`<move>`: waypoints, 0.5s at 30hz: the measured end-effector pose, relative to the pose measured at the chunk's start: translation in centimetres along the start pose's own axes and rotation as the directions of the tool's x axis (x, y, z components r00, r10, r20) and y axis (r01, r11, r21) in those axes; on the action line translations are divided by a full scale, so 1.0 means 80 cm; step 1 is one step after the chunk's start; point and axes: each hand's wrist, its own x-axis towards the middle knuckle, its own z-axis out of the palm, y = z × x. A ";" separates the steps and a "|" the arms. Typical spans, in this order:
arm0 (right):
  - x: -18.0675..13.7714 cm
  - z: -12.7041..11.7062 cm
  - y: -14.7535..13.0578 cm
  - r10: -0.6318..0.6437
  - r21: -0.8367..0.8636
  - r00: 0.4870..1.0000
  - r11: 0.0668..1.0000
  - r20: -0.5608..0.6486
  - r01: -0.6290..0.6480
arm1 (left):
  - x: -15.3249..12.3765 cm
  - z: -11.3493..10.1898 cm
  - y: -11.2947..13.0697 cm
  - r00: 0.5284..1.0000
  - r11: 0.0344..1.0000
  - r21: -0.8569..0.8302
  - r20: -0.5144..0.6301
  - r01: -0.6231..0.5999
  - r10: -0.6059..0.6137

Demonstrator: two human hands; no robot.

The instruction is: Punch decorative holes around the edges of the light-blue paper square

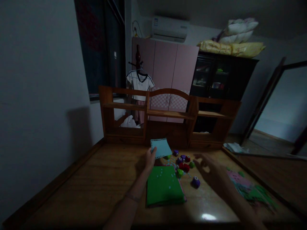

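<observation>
A light blue sheet of paper with rows of small holes along its edges is pinched in my left hand, raised above the table. My right hand is slightly blurred, its fingers curved and apart with nothing visible between them. It hovers just right of several small craft punches, among them a red one, a green one and a purple one. Below my left hand lies a green stack of felt or paper sheets, sprinkled with pale blue paper bits.
A wooden desk carries everything, with a wooden shelf unit along its back edge. Colourful pink and green sheets lie at the right, beside the raised edge. Pale papers rest at the far right corner.
</observation>
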 end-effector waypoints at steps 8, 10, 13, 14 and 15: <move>-0.059 0.088 0.021 -0.127 -0.511 0.955 0.822 0.268 0.252 | -0.006 0.012 0.013 1.000 0.991 -0.134 -0.026 0.013 -0.017; -0.053 0.096 0.020 -0.137 -0.545 0.956 0.797 0.259 0.261 | -0.010 0.017 0.021 0.998 0.977 -0.201 0.012 0.065 -0.064; -0.044 0.103 0.020 -0.118 -0.558 0.956 0.789 0.270 0.255 | -0.017 0.023 0.029 0.986 0.950 -0.267 0.082 0.160 -0.143; -0.043 0.105 0.021 -0.115 -0.559 0.955 0.789 0.275 0.256 | -0.020 0.024 0.030 0.982 0.947 -0.269 0.103 0.178 -0.156; -0.042 0.105 0.023 -0.117 -0.558 0.953 0.788 0.278 0.260 | -0.022 0.024 0.030 0.979 0.947 -0.259 0.124 0.192 -0.164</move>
